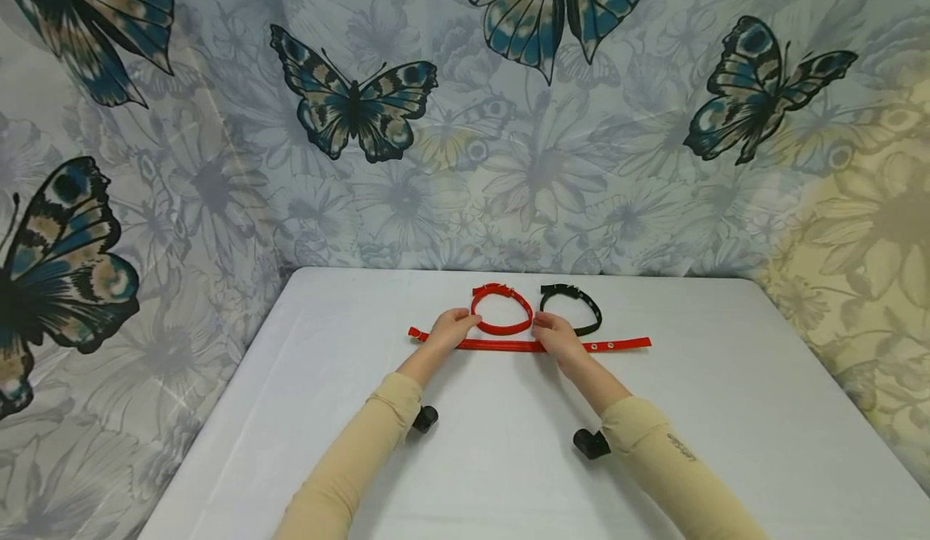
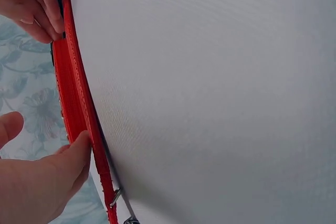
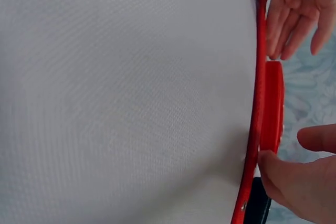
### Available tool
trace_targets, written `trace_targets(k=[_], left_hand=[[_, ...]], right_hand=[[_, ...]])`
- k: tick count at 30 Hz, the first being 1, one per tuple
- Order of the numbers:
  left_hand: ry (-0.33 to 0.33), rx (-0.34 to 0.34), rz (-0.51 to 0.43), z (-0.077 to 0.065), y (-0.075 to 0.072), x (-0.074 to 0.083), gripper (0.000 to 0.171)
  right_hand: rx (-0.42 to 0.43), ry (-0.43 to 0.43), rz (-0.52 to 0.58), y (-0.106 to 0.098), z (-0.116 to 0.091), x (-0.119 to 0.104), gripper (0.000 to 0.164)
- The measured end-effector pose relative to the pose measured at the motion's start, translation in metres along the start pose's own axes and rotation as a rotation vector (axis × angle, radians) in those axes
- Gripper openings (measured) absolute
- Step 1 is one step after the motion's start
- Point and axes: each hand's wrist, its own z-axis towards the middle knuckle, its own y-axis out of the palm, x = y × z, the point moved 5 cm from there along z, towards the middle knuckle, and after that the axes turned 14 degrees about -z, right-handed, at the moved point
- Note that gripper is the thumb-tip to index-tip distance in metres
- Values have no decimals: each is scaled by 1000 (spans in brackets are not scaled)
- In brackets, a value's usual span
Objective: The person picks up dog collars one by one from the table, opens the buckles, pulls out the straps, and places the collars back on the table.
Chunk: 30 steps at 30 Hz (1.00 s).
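A red collar (image 1: 501, 331), buckled into a loop, stands on its edge on the white table. At its left side is my left hand (image 1: 452, 328), its fingertips touching the loop and its thumb held apart in the left wrist view. My right hand (image 1: 558, 335) is at the loop's right side, fingers against it, the thumb likewise apart in the right wrist view. Just right of it sits a black collar (image 1: 597, 314), also looped. Nearer to me a second red collar (image 1: 501, 345) lies stretched out straight, with metal eyelets at its right end; both hands reach over it.
The white table (image 1: 508, 475) ends at a back edge just behind the loops, against a butterfly-patterned wall covering (image 1: 407, 201). Small black devices (image 1: 592, 444) are worn at both wrists, under the sleeves.
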Motion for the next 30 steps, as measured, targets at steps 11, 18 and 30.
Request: trace_targets(k=[11,18,30], left_hand=[[-26,6,-19,8,2,-2,52],[4,-2,-18,11,4,-2,51],[41,68,-71,0,14,2,46]], right_hand=[[-2,-2,-13,3,0,-1,53],[15,18,-14,4,-1,-3,52],[273,-5,23,9,3,1,48]])
